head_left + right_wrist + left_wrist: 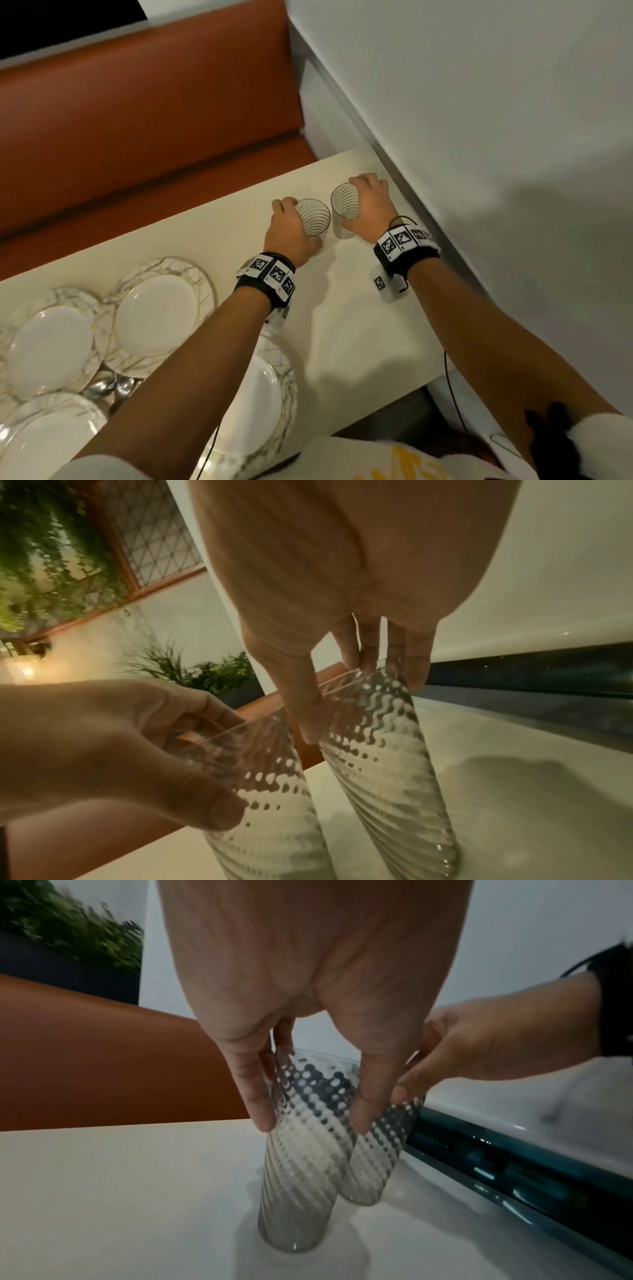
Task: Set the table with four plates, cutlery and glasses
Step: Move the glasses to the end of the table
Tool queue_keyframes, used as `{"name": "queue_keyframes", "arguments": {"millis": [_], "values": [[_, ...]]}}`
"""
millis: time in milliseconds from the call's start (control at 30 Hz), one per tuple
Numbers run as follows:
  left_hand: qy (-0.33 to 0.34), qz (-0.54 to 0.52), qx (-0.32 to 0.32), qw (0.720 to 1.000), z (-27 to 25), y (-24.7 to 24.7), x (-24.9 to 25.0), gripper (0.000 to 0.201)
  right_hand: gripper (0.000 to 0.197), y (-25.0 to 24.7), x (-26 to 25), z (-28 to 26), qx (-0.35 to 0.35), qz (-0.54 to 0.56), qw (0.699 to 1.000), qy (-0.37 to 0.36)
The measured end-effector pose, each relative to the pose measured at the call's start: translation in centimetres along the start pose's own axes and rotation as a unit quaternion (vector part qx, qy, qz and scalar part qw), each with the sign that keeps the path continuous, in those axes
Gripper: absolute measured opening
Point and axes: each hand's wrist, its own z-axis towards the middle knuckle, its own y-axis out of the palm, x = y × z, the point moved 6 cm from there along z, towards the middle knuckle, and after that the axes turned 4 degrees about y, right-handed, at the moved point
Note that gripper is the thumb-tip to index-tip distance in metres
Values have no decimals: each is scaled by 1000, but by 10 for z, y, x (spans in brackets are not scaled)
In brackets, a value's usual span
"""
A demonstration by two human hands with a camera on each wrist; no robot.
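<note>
Two clear ribbed glasses stand side by side near the far right corner of the cream table [359,325]. My left hand [291,226] grips the left glass [313,219] from above, fingers and thumb round its upper wall. My right hand [364,205] grips the right glass [343,207] the same way. In the left wrist view my left hand [308,1118] holds the near glass [301,1172], its base on the table. In the right wrist view my right hand [363,696] holds its glass [387,777]. Several white plates [156,310] on marbled chargers lie at the lower left, with spoons [113,387] between them.
An orange bench [154,120] runs along the table's far side. A white wall [479,137] borders the right side, with a dark glossy strip [514,1172] at its foot. A black cable [452,394] hangs by the near right edge.
</note>
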Motion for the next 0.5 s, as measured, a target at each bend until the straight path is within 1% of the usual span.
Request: {"name": "queue_keyframes", "arguments": {"millis": [200, 500], "values": [[15, -16, 16, 1000, 32, 19, 26, 97, 86, -16, 27, 37, 10, -22, 999, 26], [23, -18, 24, 999, 53, 31, 44, 98, 84, -23, 44, 53, 30, 2, 999, 38]]}}
